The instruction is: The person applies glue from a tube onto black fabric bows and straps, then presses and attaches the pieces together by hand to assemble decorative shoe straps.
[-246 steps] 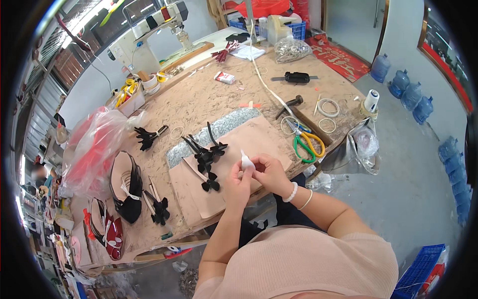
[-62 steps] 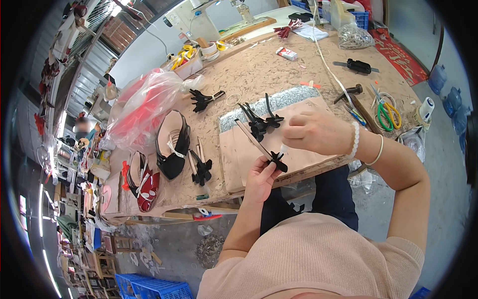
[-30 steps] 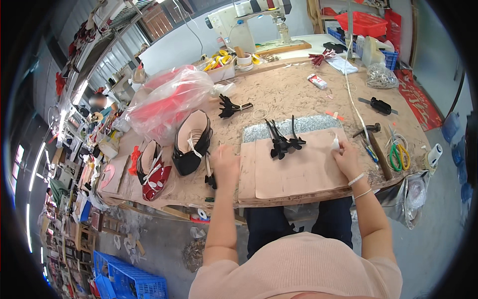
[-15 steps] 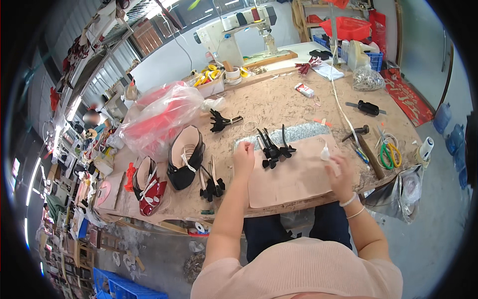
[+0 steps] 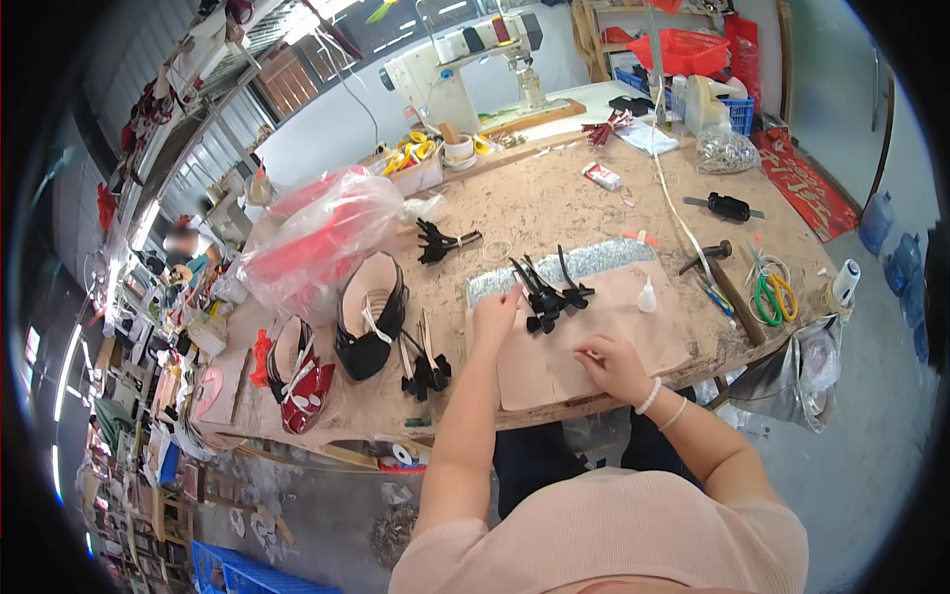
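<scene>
My left hand (image 5: 497,315) rests at the left side of a pale sheet (image 5: 539,376), its fingers closed at the end of the nearest strap. Whether it grips that strap is too small to tell. Black straps with bows (image 5: 544,302) lie in a loose cluster just right of these fingertips. Over the sheet's lower right part, my right hand (image 5: 618,368) has its fingers curled together, pointing left; anything in them is hidden. A small white squeeze bottle (image 5: 646,298) with a pointed tip stands on the sheet, apart from both hands.
Left on the table are a black shoe upper (image 5: 371,322), a red one (image 5: 303,386) and more bow straps (image 5: 426,368). A hammer (image 5: 737,297) and yellow-and-green scissors (image 5: 777,302) lie right. Farther back are a plastic-wrapped red bundle (image 5: 327,233) and a sewing machine (image 5: 445,89).
My right hand has moved left and down, away from the white bottle, and its fingers have drawn together. My left hand has shifted slightly right, closer to the black straps.
</scene>
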{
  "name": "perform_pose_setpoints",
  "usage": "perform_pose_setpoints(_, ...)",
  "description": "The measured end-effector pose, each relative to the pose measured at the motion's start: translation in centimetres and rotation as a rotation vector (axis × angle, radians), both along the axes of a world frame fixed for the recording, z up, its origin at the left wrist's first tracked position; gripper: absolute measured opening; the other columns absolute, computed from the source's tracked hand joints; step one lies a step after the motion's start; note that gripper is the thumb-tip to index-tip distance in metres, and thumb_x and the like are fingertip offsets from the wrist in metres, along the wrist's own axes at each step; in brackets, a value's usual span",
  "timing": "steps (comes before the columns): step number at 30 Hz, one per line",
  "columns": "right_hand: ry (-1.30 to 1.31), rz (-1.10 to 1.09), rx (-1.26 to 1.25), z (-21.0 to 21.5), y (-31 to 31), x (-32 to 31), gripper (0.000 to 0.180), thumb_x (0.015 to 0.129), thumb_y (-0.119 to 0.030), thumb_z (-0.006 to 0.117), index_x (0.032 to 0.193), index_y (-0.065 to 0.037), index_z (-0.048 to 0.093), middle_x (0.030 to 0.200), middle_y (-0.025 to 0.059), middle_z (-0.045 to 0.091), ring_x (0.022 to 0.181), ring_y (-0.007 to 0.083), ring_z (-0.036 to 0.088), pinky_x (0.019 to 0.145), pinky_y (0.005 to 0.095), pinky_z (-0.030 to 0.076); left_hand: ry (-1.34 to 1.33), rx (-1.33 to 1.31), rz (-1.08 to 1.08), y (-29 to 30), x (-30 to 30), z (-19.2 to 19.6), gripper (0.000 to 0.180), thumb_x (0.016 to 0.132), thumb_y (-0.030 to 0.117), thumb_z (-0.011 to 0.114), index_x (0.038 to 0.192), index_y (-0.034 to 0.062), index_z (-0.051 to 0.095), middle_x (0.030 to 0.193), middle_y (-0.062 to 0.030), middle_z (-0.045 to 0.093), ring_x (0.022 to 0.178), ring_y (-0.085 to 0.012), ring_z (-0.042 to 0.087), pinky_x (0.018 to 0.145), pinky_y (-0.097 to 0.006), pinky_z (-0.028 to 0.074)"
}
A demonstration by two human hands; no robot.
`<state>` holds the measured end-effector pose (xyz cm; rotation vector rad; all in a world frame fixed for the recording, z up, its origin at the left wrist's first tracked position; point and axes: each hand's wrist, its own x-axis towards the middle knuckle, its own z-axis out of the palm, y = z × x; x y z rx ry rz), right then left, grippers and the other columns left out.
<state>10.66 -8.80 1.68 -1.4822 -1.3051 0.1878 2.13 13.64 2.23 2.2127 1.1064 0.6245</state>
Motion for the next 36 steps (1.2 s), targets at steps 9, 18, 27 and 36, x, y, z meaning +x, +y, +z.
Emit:
perform_pose_setpoints(9,-0.166,0.046,0.034,-0.8,0.6,-0.3,0.007,0.073,-0.008,0.063,0.076,-0.002,0.059,0.072,0.0109,0.055,0.065,0.0254,0.054,0.059,0.0321,0.045,-0.168,0.079,0.042,0.4,1.1,-0.7,0.032,0.075,0.034,0.06,0.071,0.0028,0.065,0.063,-0.0134,0.061,0.061,-0.024,0.06,0.059,-0.033,0.045)
perform_pose_setpoints(18,0.869,0.258,0.114,2.6,3.2,-0.7,0.021,0.084,-0.016,0.057,0.095,0.002,0.056,0.076,0.0019,0.058,0.069,0.0077,0.053,0.06,0.0212,0.044,-0.536,0.168,-0.188,-8.9,-4.2,4.1,0.014,0.078,0.013,0.064,0.077,-0.0003,0.061,0.062,-0.0049,0.058,0.054,-0.0094,0.054,0.054,-0.022,0.043)
perform_pose_setpoints(27,0.86,0.126,0.26,0.6,3.1,-2.1,0.007,0.085,-0.009,0.055,0.081,-0.003,0.057,0.075,0.0007,0.058,0.065,0.0061,0.052,0.059,0.0195,0.043,-0.854,-0.351,-0.105,-11.8,-2.4,-0.5,0.013,0.083,0.013,0.059,0.082,0.0012,0.054,0.071,-0.0016,0.056,0.058,-0.0063,0.05,0.054,-0.018,0.042)
perform_pose_setpoints(36,0.936,-0.021,0.243,0.4,2.4,-1.9,0.011,0.084,-0.011,0.057,0.076,-0.004,0.055,0.066,-0.003,0.053,0.057,0.0028,0.044,0.052,0.0177,0.036,-1.062,-0.715,-0.166,-13.6,-1.7,-1.4,0.014,0.083,0.012,0.059,0.091,0.0008,0.056,0.076,-0.0016,0.057,0.065,-0.0058,0.05,0.058,-0.018,0.042)
